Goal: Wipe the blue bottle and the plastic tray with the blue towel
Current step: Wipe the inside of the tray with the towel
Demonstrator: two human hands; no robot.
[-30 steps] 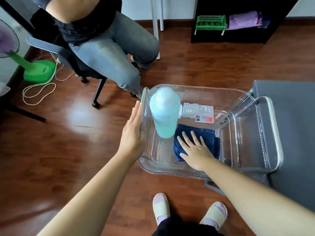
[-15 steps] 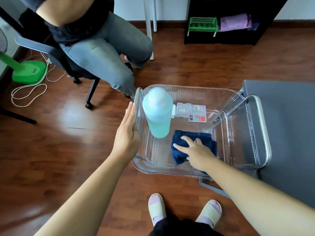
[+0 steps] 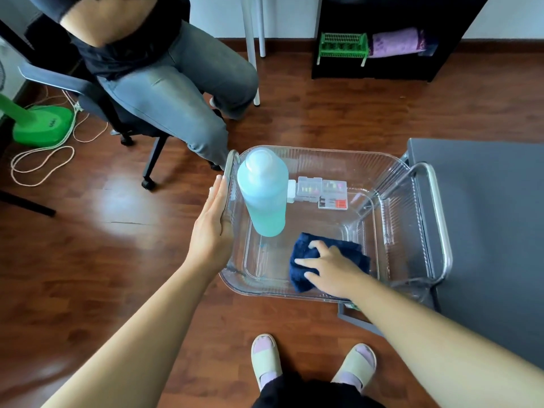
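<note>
The left hand (image 3: 212, 228) lies flat and open against the outer left wall of the clear ribbed plastic tray (image 3: 323, 160), fingers pointing away from the person. Just inside that wall the translucent light-blue bottle (image 3: 263, 192) stands upright, long axis vertical, cap up. Behind it small clear plastic boxes (image 3: 321, 191) sit on the tray floor. Toward the near right, the right hand (image 3: 331, 267) presses down, fingers spread, on the bunched dark-blue towel (image 3: 306, 253) lying on the tray floor.
</note>
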